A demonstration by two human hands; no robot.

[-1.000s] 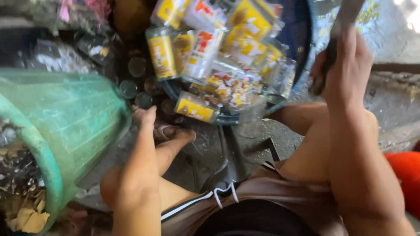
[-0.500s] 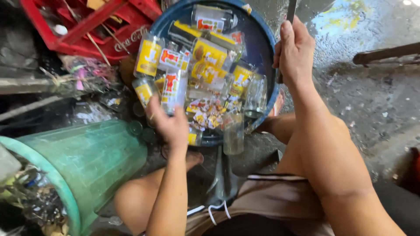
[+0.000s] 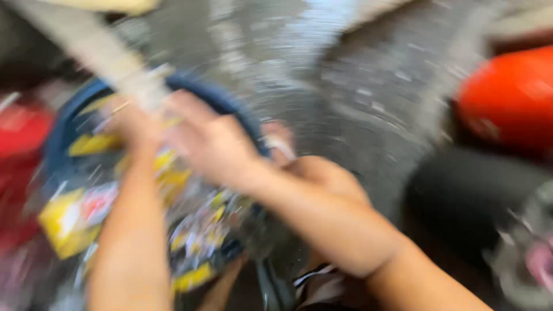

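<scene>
The view is badly smeared by motion. A blue round basin [image 3: 227,103] at the left holds several clear bottles with yellow and red labels [image 3: 69,222]. My left hand [image 3: 135,124] reaches up over the basin's far side, close to a pale long streak [image 3: 109,57] that I cannot identify. My right hand [image 3: 213,144] lies over the basin's right half, next to its rim, with my knee [image 3: 322,178] just behind the wrist. The blur hides the fingers of both hands and whether either holds anything.
Wet grey concrete floor [image 3: 357,86] fills the top middle. A red rounded object [image 3: 507,98] sits at the right, above a black rounded one [image 3: 472,196]. A red shape [image 3: 17,132] lies left of the basin.
The camera has swung sharply to the right and blurred. The green bin has left the view. My right hand has come down from the basin's far rim onto its contents, close to my left.
</scene>
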